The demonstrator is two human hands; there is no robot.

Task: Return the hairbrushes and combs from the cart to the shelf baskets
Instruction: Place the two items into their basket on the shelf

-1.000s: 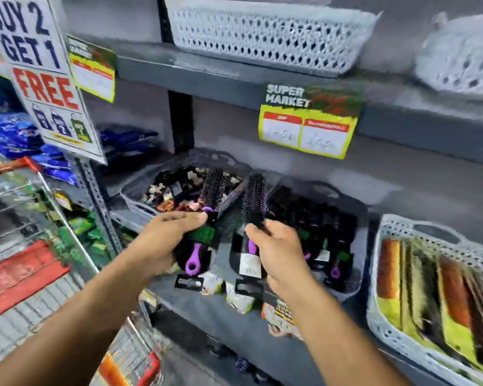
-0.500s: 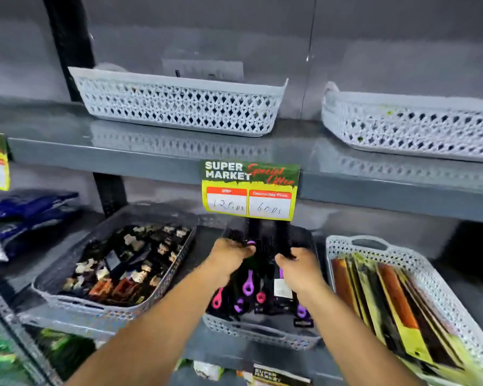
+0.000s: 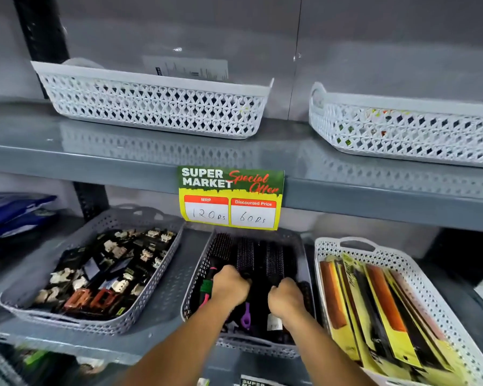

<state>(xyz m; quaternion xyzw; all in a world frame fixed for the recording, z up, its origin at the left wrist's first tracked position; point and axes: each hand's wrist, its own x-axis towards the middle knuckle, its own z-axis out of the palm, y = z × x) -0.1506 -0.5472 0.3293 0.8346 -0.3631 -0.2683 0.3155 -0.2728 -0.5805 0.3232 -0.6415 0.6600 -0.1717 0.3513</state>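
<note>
Left hand (image 3: 229, 285) and right hand (image 3: 286, 298) each grip a hairbrush, handles hidden, in the grey basket (image 3: 195, 277)

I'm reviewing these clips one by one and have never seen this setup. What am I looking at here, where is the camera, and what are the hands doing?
There is no machine: a person wears a wide-angle camera on the head, looking down at both bare hands. They face grey store shelves. The left hand and right hand are both down inside the middle grey basket, each closed around a black round hairbrush among others lying there. To the left, another basket holds hair clips; to the right, a white basket holds long yellow-carded packs. Above hang a price tag and two white baskets.
</note>
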